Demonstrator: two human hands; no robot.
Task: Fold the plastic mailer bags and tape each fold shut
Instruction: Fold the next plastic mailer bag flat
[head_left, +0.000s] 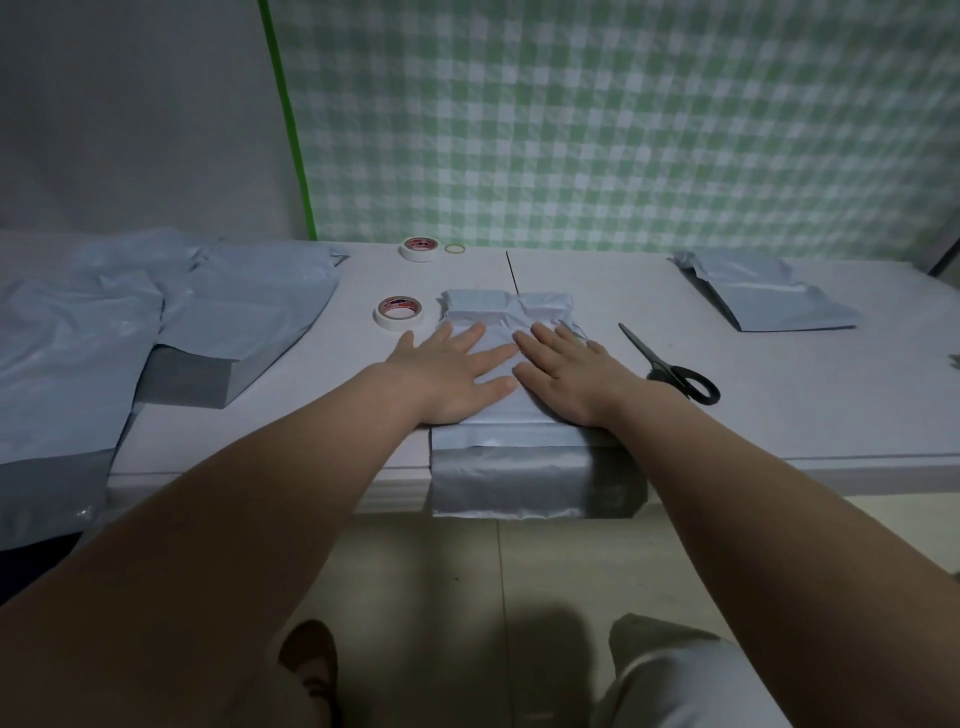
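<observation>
My left hand (457, 374) & right hand (566, 376) lie flat, fingers straight, pressing the mailer bag (519, 439) at the bench (779, 410) middle. Its far end is folded; its near end hangs off the edge. I'd sweep outward w/ my palms, then keep 1 hand down while reaching for the tape roll (399, 313), just left.

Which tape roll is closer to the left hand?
The white tape roll beside the folded grey plastic mailer bag, just beyond the left hand. The other white roll sits farther back, by the yellow rubber band.
</observation>
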